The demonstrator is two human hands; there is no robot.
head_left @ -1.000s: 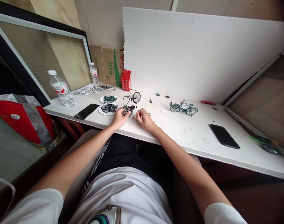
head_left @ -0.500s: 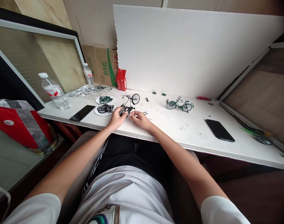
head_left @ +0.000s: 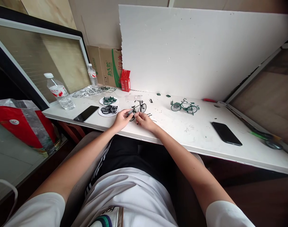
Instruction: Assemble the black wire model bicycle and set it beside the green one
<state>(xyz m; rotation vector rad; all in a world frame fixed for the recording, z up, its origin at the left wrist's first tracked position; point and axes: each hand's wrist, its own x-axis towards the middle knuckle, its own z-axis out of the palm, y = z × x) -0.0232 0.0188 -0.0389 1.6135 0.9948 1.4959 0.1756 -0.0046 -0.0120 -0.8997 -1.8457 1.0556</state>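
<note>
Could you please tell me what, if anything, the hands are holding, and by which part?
The black bike, by its rear end, in the left hand. The right hand is at that end too; its grip is unclear.

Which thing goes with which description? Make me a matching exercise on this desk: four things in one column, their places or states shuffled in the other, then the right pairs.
Things
1. Black model bicycle
2. Green model bicycle
3. Red box
4. Nearer white plate

Places and states
A. Bearing a pile of black parts
B. Beside the cardboard carton, with its top flap up
C. In the left hand, with the right hand close against it
D. Standing on the desk, to the right of both hands

Pairs: 1-C, 2-D, 3-B, 4-A
</note>
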